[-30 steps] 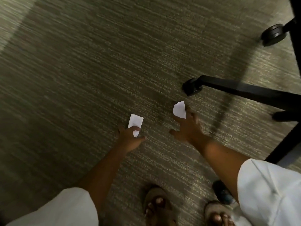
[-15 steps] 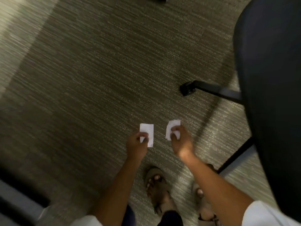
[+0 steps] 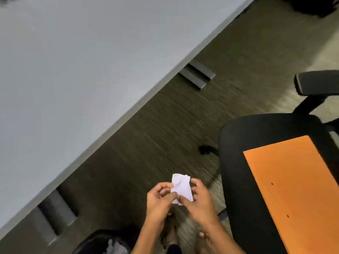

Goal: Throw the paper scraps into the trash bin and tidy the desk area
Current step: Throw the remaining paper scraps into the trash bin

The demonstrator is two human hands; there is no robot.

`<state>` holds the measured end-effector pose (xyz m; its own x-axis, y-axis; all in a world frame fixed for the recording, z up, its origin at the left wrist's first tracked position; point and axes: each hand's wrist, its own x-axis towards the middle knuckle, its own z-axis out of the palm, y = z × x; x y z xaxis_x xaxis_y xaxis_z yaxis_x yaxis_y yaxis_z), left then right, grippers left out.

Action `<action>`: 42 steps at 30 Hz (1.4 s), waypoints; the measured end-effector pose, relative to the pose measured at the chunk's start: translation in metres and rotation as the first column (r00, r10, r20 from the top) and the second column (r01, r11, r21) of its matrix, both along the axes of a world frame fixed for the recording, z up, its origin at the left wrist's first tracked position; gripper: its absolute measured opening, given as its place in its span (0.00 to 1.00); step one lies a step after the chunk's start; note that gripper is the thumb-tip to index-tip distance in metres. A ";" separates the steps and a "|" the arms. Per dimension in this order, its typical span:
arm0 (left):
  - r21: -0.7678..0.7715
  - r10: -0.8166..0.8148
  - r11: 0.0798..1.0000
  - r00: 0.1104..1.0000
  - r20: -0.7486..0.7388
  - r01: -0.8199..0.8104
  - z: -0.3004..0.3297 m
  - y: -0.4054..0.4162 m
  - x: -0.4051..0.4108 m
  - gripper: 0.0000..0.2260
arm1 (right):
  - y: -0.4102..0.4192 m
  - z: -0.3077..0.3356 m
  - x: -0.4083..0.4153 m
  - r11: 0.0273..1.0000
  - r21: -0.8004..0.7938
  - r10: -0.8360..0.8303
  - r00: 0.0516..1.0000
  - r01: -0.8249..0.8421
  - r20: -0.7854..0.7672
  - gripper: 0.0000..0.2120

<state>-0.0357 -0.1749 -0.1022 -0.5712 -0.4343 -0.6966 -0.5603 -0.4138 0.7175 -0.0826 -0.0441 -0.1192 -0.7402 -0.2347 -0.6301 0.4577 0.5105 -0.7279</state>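
White paper scraps (image 3: 180,187) are stacked together between both hands, low in the middle of the head view. My left hand (image 3: 159,199) pinches their left edge with thumb and fingers. My right hand (image 3: 199,200) grips their right side, thumb over the lower corner. A trash bin (image 3: 102,242) lined with a dark bag sits at the bottom edge, just left of my left forearm; only its rim and part of the inside show.
A grey desk top (image 3: 73,70) fills the upper left, its edge running diagonally, with dark desk legs (image 3: 55,211) under it. A black office chair (image 3: 256,162) stands at the right, an orange board (image 3: 297,189) lying on its seat. Carpet lies between.
I have stood up from the floor, so the view rose to show desk, chair and bin. The two scraps, held apart one per hand, are now brought together between both hands.
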 end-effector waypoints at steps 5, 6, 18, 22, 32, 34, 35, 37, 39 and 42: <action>-0.123 0.080 0.988 0.993 -0.090 -0.090 0.026 -0.004 0.042 0.14 | -0.012 0.039 0.021 0.986 0.015 0.167 0.982 -0.167 -0.091 0.19; -0.123 0.122 0.983 0.988 -0.091 -0.133 0.028 -0.005 0.053 0.14 | -0.015 0.040 0.029 0.982 0.011 0.187 0.976 -0.187 -0.111 0.18; -0.262 0.757 0.642 0.650 0.069 -0.720 -0.025 -0.040 0.275 0.11 | -0.025 0.006 0.158 0.913 0.017 0.408 0.913 -0.408 0.008 0.33; -0.372 0.792 0.595 0.599 0.119 -0.713 -0.042 -0.065 0.332 0.10 | -0.012 0.002 0.176 0.911 0.019 0.412 0.911 -0.412 0.000 0.33; -0.429 0.503 0.854 0.674 0.541 -0.294 -0.096 -0.091 0.383 0.37 | 0.049 -0.013 0.175 0.964 0.082 0.253 0.967 -0.252 -0.002 0.29; -0.431 0.415 0.886 0.706 0.573 -0.171 -0.093 -0.080 0.378 0.38 | 0.069 -0.013 0.175 0.981 0.089 0.173 0.985 -0.173 0.006 0.28; -0.433 0.370 0.894 0.736 0.566 -0.116 -0.092 -0.071 0.371 0.38 | 0.080 -0.010 0.172 0.986 0.089 0.139 0.990 -0.139 0.002 0.27; -0.442 0.270 0.897 0.802 0.532 -0.009 -0.092 -0.052 0.355 0.35 | 0.099 -0.004 0.160 0.990 0.114 0.084 0.996 -0.079 -0.038 0.24; -0.407 0.156 0.910 0.844 0.512 0.079 -0.096 -0.031 0.335 0.28 | 0.119 0.005 0.139 0.990 0.143 0.018 0.994 -0.003 -0.108 0.21; -0.325 -0.095 0.911 0.897 0.432 0.253 -0.083 -0.005 0.290 0.11 | 0.144 0.022 0.105 0.987 0.134 -0.057 0.976 0.087 -0.212 0.15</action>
